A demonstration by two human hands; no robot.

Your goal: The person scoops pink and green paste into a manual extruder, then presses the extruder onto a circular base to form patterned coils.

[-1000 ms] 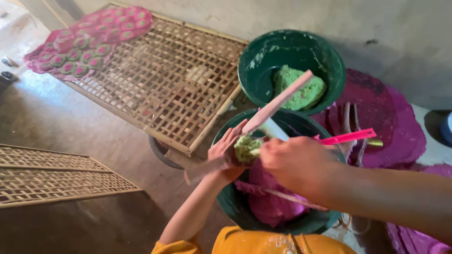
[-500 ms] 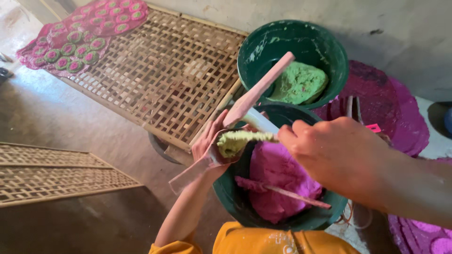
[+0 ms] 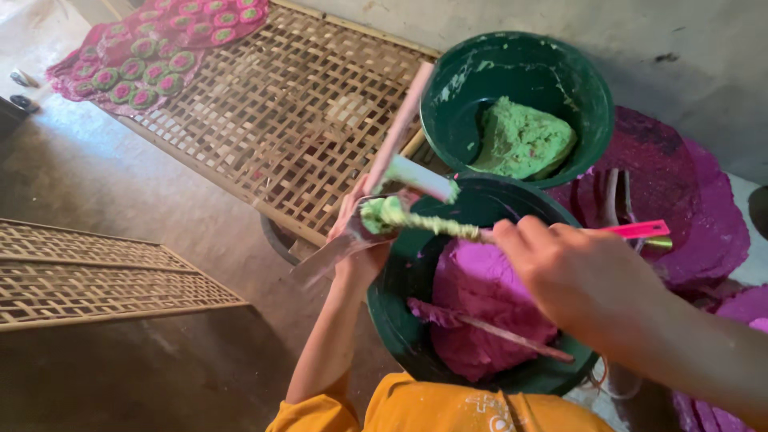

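Far to your left, a woven bamboo rack (image 3: 96,276) is lying on the floor, and a second bamboo rack (image 3: 272,136) is stretching away ahead of you, carrying a magenta cloth with rows of green-and-pink rounds (image 3: 152,56) at its far corner.

Moving in: your left hand (image 3: 360,240) is curling closed around a flat pink paddle (image 3: 396,148), fingers wrapped about its lower part while the long end is angling up toward the green bowl. A lump of green dough (image 3: 382,214) is sitting right on the paddle at your fingertips. It is looking soft and sticky, light, likely to smear or sag rather than hold shape, so supporting it from beneath on the paddle seems the safer hold, not pinching it.

Your right hand (image 3: 584,276) is closing in a fist round a thin pink stick (image 3: 640,230), its dough-coated tip pressing into that green lump.

Beneath both hands, the near dark-green bowl (image 3: 400,320) is holding a mound of magenta dough (image 3: 488,304) with another stick (image 3: 512,336) lying in it. Beyond, a second green bowl (image 3: 592,88) is holding more green paste (image 3: 520,140). On the right, magenta sheets (image 3: 688,208) are spreading out.
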